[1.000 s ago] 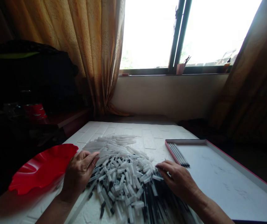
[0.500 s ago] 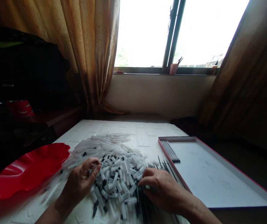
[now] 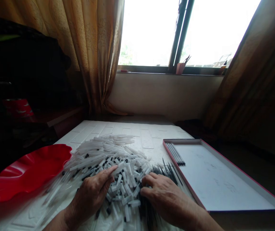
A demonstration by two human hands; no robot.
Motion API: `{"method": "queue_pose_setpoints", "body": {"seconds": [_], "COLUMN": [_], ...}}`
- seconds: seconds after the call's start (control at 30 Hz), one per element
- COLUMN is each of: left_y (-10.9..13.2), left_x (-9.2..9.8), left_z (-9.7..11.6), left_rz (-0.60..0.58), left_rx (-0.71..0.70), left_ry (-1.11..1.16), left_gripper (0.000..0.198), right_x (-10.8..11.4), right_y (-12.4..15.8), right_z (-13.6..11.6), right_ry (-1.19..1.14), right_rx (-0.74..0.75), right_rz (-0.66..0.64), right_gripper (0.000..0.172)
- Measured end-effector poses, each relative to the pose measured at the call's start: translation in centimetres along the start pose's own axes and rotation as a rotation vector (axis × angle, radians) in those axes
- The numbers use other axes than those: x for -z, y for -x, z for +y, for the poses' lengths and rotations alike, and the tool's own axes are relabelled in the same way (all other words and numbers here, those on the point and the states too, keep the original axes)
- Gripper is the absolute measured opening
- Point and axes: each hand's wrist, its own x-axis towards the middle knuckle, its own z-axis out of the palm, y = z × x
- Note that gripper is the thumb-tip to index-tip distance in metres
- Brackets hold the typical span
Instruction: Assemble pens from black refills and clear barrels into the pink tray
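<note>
A heap of short translucent pen caps (image 3: pixel 128 184), some with black ends, lies on the white table between my hands. My left hand (image 3: pixel 93 191) is over the heap's left side, thumb and index finger closed on a translucent cap (image 3: pixel 119 167) at the fingertips. My right hand (image 3: pixel 162 192) rests low at the heap's right edge, fingers curled together; whatever they grip is hidden. Beside and beneath it lie many thin dark pen refills (image 3: pixel 170 170). Long clear pen tubes (image 3: pixel 108 144) are piled behind the caps, and small black plugs (image 3: pixel 87 155) are scattered among them.
A red scalloped dish (image 3: pixel 31 170) is at the left. On the right, a shallow pink-edged box (image 3: pixel 219 179) contains several assembled pens (image 3: pixel 175 154) side by side at its left wall. Behind the table are curtains (image 3: pixel 91 48) and a window with a pink cup (image 3: pixel 180 68) on its sill.
My left hand has moved right across the heap, and a cap now shows at its fingertips. My right hand stays nearly in place, its fingers more tucked in. The view has shifted slightly.
</note>
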Motion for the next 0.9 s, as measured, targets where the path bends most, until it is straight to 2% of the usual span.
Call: {"method": "queue_pose_setpoints", "body": {"seconds": [0.13,0.27,0.4,0.5,0.57,0.63,0.77,0.9], "left_y": [-0.2,0.0,0.4,0.5,0.5,0.5,0.4,0.4], "left_x": [0.4,0.3,0.0,0.0,-0.1,-0.1,-0.2,-0.2], "left_z": [0.1,0.0,-0.3,-0.3,-0.2,0.1,0.7,1.2], "left_rz": [-0.030,-0.012,0.003,0.015,0.023,0.027,0.021,0.017], "left_rx": [-0.042,-0.036,-0.032,-0.045,-0.049,-0.053,-0.068,-0.068], "left_ry": [-0.016,-0.022,-0.018,-0.018,-0.020,-0.017,0.002,0.016], "left_gripper": [0.034,0.033,0.030,0.027,0.025,0.025,0.023,0.023], "right_x": [-0.5,-1.2,-1.9,-1.9,-1.6,-1.2,-0.8,-1.4], "right_y": [-0.1,-0.3,-0.5,-0.4,-0.3,-0.3,-0.6,-0.9], "right_z": [0.3,0.4,0.5,0.7,0.7,0.5,-0.5,-1.2], "right_ry": [0.051,0.090,0.069,-0.144,-0.369,-0.645,-1.165,-1.320], "right_rx": [0.043,0.081,0.110,0.083,0.025,-0.063,-0.179,-0.168], "right_rz": [0.008,0.042,0.132,0.363,0.563,0.708,0.824,0.897], "right_gripper": [0.015,0.016,0.016,0.016,0.014,0.012,0.007,0.009]}}
